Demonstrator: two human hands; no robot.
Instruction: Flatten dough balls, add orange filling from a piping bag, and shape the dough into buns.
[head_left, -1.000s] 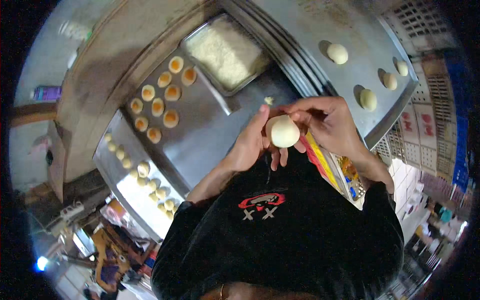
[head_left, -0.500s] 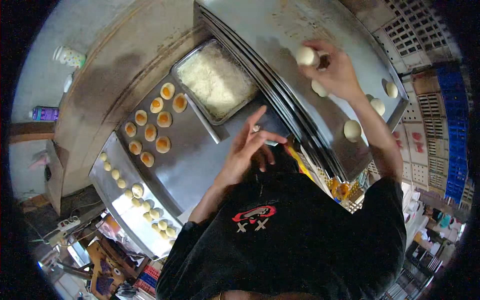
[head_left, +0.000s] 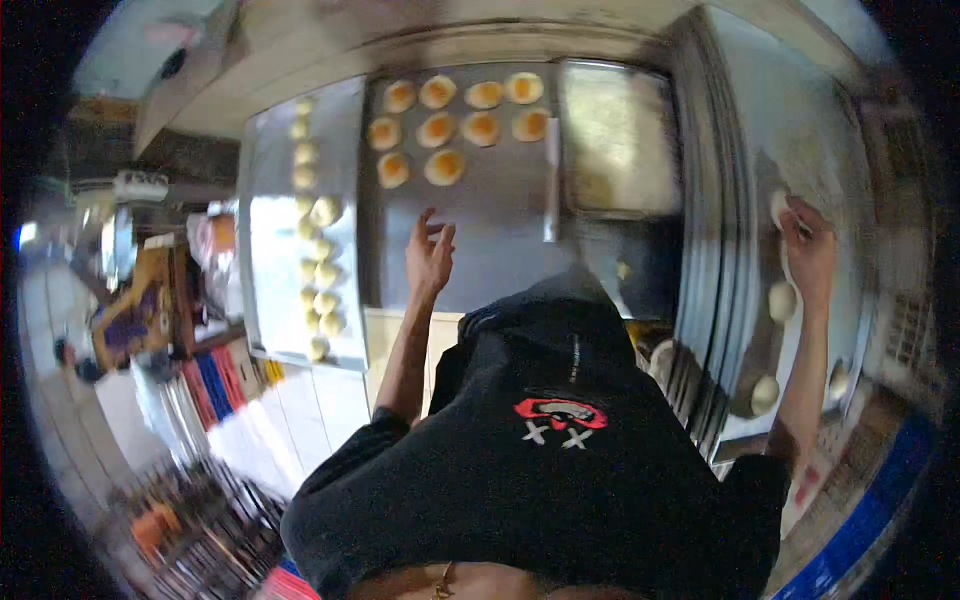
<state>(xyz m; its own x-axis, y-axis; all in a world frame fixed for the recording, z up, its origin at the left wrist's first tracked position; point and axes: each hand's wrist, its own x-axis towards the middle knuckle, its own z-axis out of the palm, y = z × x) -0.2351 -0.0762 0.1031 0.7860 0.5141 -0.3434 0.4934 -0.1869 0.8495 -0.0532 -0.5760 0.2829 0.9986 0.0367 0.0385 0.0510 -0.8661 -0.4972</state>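
My right hand point(head_left: 808, 238) is at the right-hand metal tray point(head_left: 735, 90), fingers closed on a pale dough ball point(head_left: 779, 208). More dough balls lie near its wrist, such as one point(head_left: 782, 301) just beside the forearm and another point(head_left: 764, 394) closer to me. My left hand point(head_left: 430, 255) hovers over the middle tray point(head_left: 500, 265), fingers apart and holding nothing. Beyond its fingertips are rows of flat dough rounds point(head_left: 445, 166) with orange centres. Motion blur softens the right hand's fingers.
A rectangular pan point(head_left: 620, 140) of pale, whitish stuff stands between the middle tray and a stack of tray edges point(head_left: 705, 230). A flat bar point(head_left: 551, 185) lies beside it. Small dough pieces point(head_left: 325, 273) line the left tray point(head_left: 265, 240). A blue crate edge point(head_left: 870, 510) is at lower right.
My view has turned, so the trays now appear squarer in front. My left hand has moved left over the middle tray. The right hand remains at the right tray with a dough ball.
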